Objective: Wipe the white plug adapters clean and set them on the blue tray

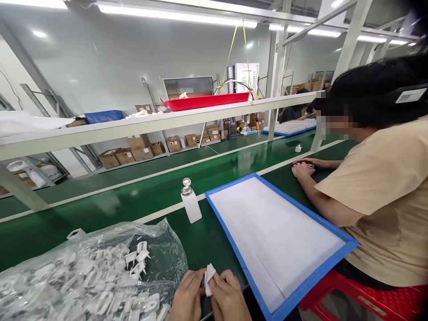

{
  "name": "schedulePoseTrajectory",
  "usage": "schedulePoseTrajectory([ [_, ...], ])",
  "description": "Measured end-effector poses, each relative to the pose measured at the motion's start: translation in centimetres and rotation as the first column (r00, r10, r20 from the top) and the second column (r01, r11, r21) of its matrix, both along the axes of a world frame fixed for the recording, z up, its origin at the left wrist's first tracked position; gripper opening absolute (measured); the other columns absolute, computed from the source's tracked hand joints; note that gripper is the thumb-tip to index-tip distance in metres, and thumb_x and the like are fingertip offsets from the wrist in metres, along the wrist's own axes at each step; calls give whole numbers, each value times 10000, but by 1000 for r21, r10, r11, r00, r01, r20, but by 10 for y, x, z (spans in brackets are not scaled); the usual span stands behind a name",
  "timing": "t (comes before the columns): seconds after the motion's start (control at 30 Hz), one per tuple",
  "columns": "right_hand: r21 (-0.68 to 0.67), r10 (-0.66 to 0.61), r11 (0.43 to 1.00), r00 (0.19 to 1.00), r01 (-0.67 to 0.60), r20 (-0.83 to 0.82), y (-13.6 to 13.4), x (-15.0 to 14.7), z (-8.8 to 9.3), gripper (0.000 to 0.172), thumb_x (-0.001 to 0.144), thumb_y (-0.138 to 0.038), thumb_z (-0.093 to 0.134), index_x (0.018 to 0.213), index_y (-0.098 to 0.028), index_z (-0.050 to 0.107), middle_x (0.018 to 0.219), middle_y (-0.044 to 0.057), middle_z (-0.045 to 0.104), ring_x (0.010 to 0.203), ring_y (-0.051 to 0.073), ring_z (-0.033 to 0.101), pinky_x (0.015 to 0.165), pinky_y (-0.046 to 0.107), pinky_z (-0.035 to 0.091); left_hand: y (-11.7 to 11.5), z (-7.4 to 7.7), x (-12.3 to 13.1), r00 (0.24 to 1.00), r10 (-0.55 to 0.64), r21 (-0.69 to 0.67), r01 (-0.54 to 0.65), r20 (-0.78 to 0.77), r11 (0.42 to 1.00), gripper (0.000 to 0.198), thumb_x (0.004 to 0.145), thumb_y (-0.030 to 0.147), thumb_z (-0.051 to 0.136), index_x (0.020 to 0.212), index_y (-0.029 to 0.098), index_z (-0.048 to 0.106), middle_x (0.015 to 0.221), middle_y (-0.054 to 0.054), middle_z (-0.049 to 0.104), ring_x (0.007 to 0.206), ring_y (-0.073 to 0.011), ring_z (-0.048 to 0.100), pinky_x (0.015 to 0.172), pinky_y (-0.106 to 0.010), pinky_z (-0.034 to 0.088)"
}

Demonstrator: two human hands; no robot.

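Observation:
At the bottom edge, my left hand (187,296) and my right hand (227,298) are pressed together, fingers closed. Between them they pinch a small white cloth (209,276) wrapped around a small part that I cannot make out. Just left of my hands lies a clear plastic bag (93,272) full of several white plastic plug parts. A white dispenser bottle (190,203) with a metal top stands behind my hands on the green bench.
A blue-framed white tray (277,240) lies to the right on the green belt (140,191). A person in a beige shirt (384,191) sits at right on a red stool, hands on the bench. Shelves with cardboard boxes and a red bin stand behind.

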State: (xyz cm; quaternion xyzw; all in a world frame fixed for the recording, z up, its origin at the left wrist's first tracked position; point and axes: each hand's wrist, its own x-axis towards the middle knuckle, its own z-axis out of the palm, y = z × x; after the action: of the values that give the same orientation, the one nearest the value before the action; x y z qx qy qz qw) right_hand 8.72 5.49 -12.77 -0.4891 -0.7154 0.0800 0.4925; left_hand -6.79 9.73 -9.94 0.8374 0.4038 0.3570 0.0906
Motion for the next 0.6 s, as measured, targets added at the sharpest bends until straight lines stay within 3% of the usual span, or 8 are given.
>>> schedulePoseTrajectory([
  [0.1, -108, 77, 989, 975, -101, -208, 4, 1, 15, 271, 961, -164, 447, 849, -213, 688, 757, 51, 658, 733, 205, 536, 647, 289, 429, -6, 8, -3, 996, -84, 71, 82, 29, 994, 471, 864, 18, 462, 1198, 224, 722, 970, -81, 795, 848, -195, 755, 755, -231, 624],
  [0.2, -223, 56, 960, 892, -172, -448, 3, 5, 24, 422, 1019, -400, 474, 724, -189, 689, 629, 21, 559, 633, 171, 517, 592, 261, 405, -20, 14, -2, 988, -90, 113, 75, 128, 991, 486, 887, 23, 473, 1253, 243, 705, 1031, -71, 792, 903, -184, 750, 756, -205, 617],
  [0.37, -332, -41, 882, 649, -333, -760, -8, 7, 34, 604, 955, -668, 515, 745, -140, 719, 556, -5, 469, 510, 131, 450, 499, 251, 399, -47, 26, 20, 905, 147, 64, -188, 400, 980, 420, 949, 86, 442, 1138, 273, 766, 1012, -56, 791, 918, -197, 755, 690, -211, 609],
  [0.5, -322, -87, 836, 472, -445, -877, -26, -4, 42, 618, 861, -740, 598, 747, -145, 723, 583, 28, 521, 526, 153, 499, 506, 276, 460, -61, 38, 42, 846, 311, 11, -350, 434, 937, 343, 922, 107, 536, 1130, 253, 767, 1028, -66, 800, 947, -233, 762, 827, -294, 620],
  [0.6, -375, -205, 816, 386, -440, -899, -45, -10, 43, 588, 846, -722, 636, 821, -147, 759, 594, 51, 594, 562, 190, 580, 549, 285, 514, -66, 44, 56, 812, 389, -46, -411, 435, 910, 360, 935, 108, 506, 1162, 237, 754, 1068, -91, 794, 989, -241, 755, 809, -299, 625],
])
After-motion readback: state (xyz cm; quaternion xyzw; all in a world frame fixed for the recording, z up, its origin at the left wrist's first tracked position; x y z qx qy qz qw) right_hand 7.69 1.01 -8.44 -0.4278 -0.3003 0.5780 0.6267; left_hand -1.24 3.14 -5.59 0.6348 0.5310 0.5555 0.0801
